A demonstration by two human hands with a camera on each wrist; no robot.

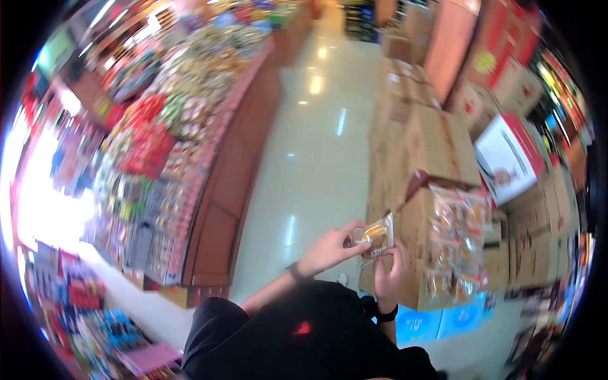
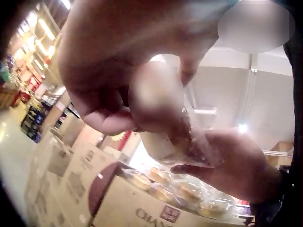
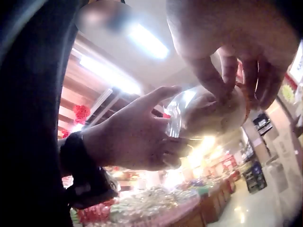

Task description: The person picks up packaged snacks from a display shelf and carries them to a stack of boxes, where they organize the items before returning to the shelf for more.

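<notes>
A small pastry in a clear plastic wrapper (image 1: 378,237) is held in front of the body, over the edge of the cartons. My left hand (image 1: 330,252) grips its left side, thumb lying across the front. On the right side, my right hand (image 1: 391,276) pinches the wrapper's lower edge with its fingertips. In the right wrist view the shiny wrapper (image 3: 208,113) spans both hands, with the right fingers curled over it. Several more wrapped pastries (image 1: 446,221) lie just to the right on a carton.
Stacked cardboard cartons (image 1: 437,139) line the right side, with a white and red box (image 1: 510,155) beyond them. Blue boxes (image 1: 421,324) stand below. To the left, past a shiny tiled aisle (image 1: 316,158), is a long wooden counter (image 1: 231,183) heaped with packaged goods.
</notes>
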